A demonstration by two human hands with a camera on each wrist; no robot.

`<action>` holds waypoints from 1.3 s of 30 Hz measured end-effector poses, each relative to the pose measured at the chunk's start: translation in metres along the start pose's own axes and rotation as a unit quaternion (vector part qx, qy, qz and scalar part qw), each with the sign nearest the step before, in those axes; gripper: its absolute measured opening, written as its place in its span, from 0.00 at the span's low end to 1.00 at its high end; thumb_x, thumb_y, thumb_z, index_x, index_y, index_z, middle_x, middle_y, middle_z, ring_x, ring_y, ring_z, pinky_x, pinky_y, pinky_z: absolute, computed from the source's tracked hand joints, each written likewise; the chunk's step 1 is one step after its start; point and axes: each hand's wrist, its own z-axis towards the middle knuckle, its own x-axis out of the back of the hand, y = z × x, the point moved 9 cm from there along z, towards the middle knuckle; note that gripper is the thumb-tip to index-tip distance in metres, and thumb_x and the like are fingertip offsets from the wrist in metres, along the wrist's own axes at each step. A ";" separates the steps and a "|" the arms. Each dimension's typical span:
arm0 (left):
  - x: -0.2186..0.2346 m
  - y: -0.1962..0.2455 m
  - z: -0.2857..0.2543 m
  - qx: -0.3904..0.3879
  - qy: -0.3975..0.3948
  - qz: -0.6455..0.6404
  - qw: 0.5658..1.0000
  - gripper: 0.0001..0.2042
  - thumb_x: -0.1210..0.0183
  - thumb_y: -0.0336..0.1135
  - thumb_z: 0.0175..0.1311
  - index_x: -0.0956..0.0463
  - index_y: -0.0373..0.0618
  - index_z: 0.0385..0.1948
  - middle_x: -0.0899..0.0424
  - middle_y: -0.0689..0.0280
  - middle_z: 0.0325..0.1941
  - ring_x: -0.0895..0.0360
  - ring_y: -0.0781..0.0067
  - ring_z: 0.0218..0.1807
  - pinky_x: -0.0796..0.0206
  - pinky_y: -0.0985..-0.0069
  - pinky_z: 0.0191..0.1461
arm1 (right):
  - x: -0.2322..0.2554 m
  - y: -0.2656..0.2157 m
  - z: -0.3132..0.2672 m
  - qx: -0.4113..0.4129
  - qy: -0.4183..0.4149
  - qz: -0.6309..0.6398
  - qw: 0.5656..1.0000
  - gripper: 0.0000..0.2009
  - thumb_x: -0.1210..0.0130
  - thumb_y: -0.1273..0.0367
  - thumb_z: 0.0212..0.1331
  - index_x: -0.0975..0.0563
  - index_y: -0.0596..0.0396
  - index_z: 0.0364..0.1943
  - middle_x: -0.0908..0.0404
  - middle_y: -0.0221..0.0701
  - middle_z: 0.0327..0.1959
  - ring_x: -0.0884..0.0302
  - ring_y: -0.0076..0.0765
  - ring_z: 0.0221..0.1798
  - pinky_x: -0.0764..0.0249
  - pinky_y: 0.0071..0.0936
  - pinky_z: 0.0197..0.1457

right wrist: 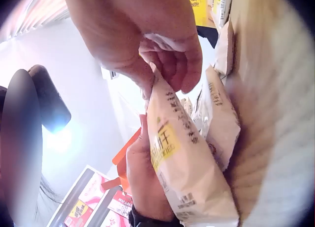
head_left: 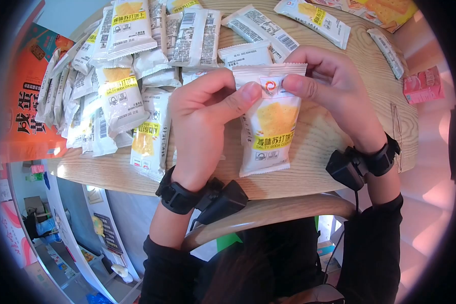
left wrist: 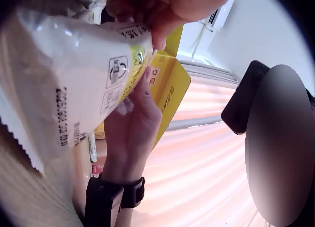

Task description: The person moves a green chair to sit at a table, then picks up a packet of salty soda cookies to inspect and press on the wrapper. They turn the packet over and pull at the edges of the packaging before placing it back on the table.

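A white and yellow packet of soda crackers (head_left: 276,119) hangs upright in front of me, its printed front facing the head view. My left hand (head_left: 202,114) pinches its top left corner, thumb over the front. At the top right corner my right hand (head_left: 334,88) pinches it the same way, the thumb beside the red logo. The top seal runs between the two hands and looks unbroken. In the left wrist view the packet (left wrist: 74,74) bulges, its zigzag lower edge close over the table. Most fingertips are hidden behind the wrapper.
Many similar packets (head_left: 121,96) lie heaped at the left of the wooden table (head_left: 370,121). More packets (head_left: 261,33) lie behind my hands. A pink carton (head_left: 423,85) stands at the right edge, near a narrow packet (head_left: 387,53). An orange box (head_left: 28,111) is far left.
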 end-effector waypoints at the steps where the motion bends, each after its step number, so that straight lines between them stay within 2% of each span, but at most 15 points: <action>1: -0.004 -0.001 0.001 0.012 -0.009 -0.034 0.999 0.06 0.47 0.31 0.47 0.31 0.37 0.20 0.31 0.72 0.19 0.39 0.89 0.22 0.48 0.91 0.25 | 0.001 0.000 0.000 0.000 0.001 0.000 1.000 0.08 0.48 0.70 0.43 0.31 0.59 0.27 0.30 0.24 0.23 0.36 0.12 0.26 0.40 0.10 0.30; 3: -0.012 0.000 0.002 0.024 -0.018 -0.068 0.997 0.07 0.47 0.32 0.47 0.31 0.37 0.21 0.30 0.72 0.20 0.38 0.88 0.23 0.46 0.90 0.27 | 0.008 -0.005 0.001 0.024 0.032 -0.009 0.999 0.07 0.49 0.71 0.43 0.31 0.60 0.26 0.30 0.25 0.23 0.35 0.13 0.27 0.39 0.10 0.31; 9: -0.019 -0.001 0.003 0.008 -0.038 -0.104 0.994 0.09 0.49 0.33 0.49 0.32 0.36 0.27 0.28 0.69 0.26 0.34 0.85 0.28 0.43 0.88 0.32 | 0.004 -0.008 -0.001 0.021 0.023 -0.008 0.999 0.08 0.48 0.70 0.43 0.32 0.58 0.26 0.32 0.24 0.25 0.36 0.15 0.29 0.39 0.11 0.34; 13: -0.009 0.005 0.000 -0.014 0.001 -0.080 0.997 0.07 0.47 0.28 0.46 0.31 0.37 0.26 0.28 0.69 0.24 0.34 0.86 0.27 0.42 0.89 0.31 | -0.007 0.000 0.002 0.007 -0.003 0.026 1.000 0.11 0.47 0.68 0.42 0.33 0.59 0.28 0.32 0.24 0.25 0.36 0.16 0.30 0.39 0.13 0.36; 16: 0.000 0.008 0.000 -0.031 0.023 -0.054 0.998 0.06 0.46 0.26 0.44 0.30 0.37 0.25 0.28 0.70 0.23 0.34 0.86 0.26 0.42 0.89 0.30 | -0.008 -0.002 0.002 0.047 0.002 0.061 0.997 0.14 0.45 0.66 0.41 0.32 0.60 0.31 0.32 0.25 0.26 0.36 0.18 0.32 0.39 0.15 0.38; 18: 0.001 0.007 -0.001 -0.037 0.028 -0.038 0.998 0.06 0.46 0.25 0.43 0.30 0.37 0.25 0.28 0.70 0.22 0.34 0.87 0.25 0.42 0.89 0.30 | -0.019 0.005 -0.002 -0.011 -0.076 -0.003 0.997 0.17 0.43 0.66 0.38 0.32 0.60 0.33 0.32 0.26 0.28 0.36 0.19 0.33 0.39 0.17 0.39; 21: -0.007 0.006 -0.001 -0.042 0.014 -0.032 0.999 0.06 0.46 0.25 0.43 0.30 0.37 0.25 0.28 0.70 0.23 0.34 0.86 0.26 0.42 0.89 0.30 | -0.014 0.003 -0.003 0.004 -0.031 -0.078 0.996 0.16 0.43 0.66 0.37 0.29 0.60 0.31 0.29 0.26 0.23 0.34 0.17 0.27 0.37 0.14 0.31; 24: -0.024 0.008 0.000 -0.033 -0.011 -0.051 0.998 0.07 0.46 0.27 0.44 0.30 0.37 0.26 0.28 0.70 0.24 0.34 0.86 0.27 0.42 0.88 0.31 | -0.002 0.002 -0.004 0.014 0.016 -0.052 0.998 0.14 0.42 0.70 0.34 0.28 0.62 0.29 0.27 0.27 0.23 0.33 0.18 0.27 0.37 0.15 0.31; 26: -0.027 0.011 0.000 -0.034 0.016 -0.146 0.989 0.07 0.46 0.28 0.45 0.31 0.37 0.27 0.28 0.69 0.25 0.34 0.85 0.27 0.42 0.88 0.32 | 0.000 -0.002 -0.005 0.004 0.024 -0.032 0.999 0.14 0.42 0.71 0.33 0.28 0.62 0.29 0.27 0.28 0.24 0.33 0.18 0.27 0.37 0.15 0.30; 27: -0.026 0.010 0.000 -0.034 0.016 -0.145 0.989 0.07 0.46 0.28 0.45 0.31 0.37 0.27 0.28 0.69 0.25 0.34 0.85 0.27 0.42 0.88 0.32 | 0.002 -0.003 -0.006 -0.006 0.032 -0.013 0.999 0.14 0.42 0.73 0.32 0.28 0.63 0.29 0.27 0.29 0.24 0.33 0.18 0.27 0.36 0.15 0.30; 29: -0.036 0.004 -0.002 0.012 -0.068 -0.118 0.991 0.08 0.46 0.27 0.45 0.31 0.37 0.28 0.27 0.68 0.26 0.33 0.84 0.29 0.41 0.87 0.33 | 0.003 -0.003 -0.007 -0.006 0.034 -0.028 0.999 0.14 0.42 0.73 0.33 0.28 0.63 0.28 0.27 0.29 0.24 0.32 0.18 0.27 0.36 0.15 0.31; 31: -0.030 0.003 -0.002 0.015 -0.061 -0.103 0.993 0.08 0.46 0.27 0.45 0.31 0.37 0.29 0.27 0.67 0.27 0.33 0.84 0.29 0.41 0.87 0.34 | 0.003 -0.005 -0.007 -0.006 0.035 -0.042 0.998 0.13 0.42 0.73 0.33 0.28 0.63 0.28 0.27 0.28 0.24 0.32 0.18 0.27 0.36 0.15 0.32; 33: -0.023 0.002 -0.002 0.017 -0.055 -0.087 0.995 0.08 0.47 0.26 0.45 0.31 0.36 0.29 0.27 0.67 0.27 0.33 0.84 0.29 0.41 0.87 0.34 | -0.009 0.005 -0.006 -0.069 -0.019 0.017 0.997 0.17 0.40 0.73 0.31 0.29 0.62 0.31 0.27 0.30 0.28 0.32 0.20 0.31 0.36 0.17 0.36; 37: -0.009 0.013 -0.004 -0.070 0.000 -0.074 0.995 0.10 0.46 0.25 0.43 0.30 0.36 0.30 0.26 0.66 0.28 0.32 0.83 0.30 0.41 0.87 0.34 | -0.020 0.012 -0.005 -0.070 -0.047 0.081 0.993 0.20 0.39 0.72 0.31 0.31 0.62 0.33 0.28 0.30 0.32 0.33 0.21 0.36 0.37 0.19 0.41; 39: -0.004 0.016 -0.005 -0.091 0.017 -0.087 0.992 0.10 0.46 0.24 0.43 0.30 0.36 0.30 0.26 0.66 0.28 0.32 0.83 0.30 0.41 0.87 0.34 | -0.022 0.003 -0.003 0.036 -0.038 0.024 0.998 0.19 0.41 0.69 0.34 0.30 0.62 0.33 0.28 0.29 0.27 0.33 0.17 0.28 0.36 0.15 0.31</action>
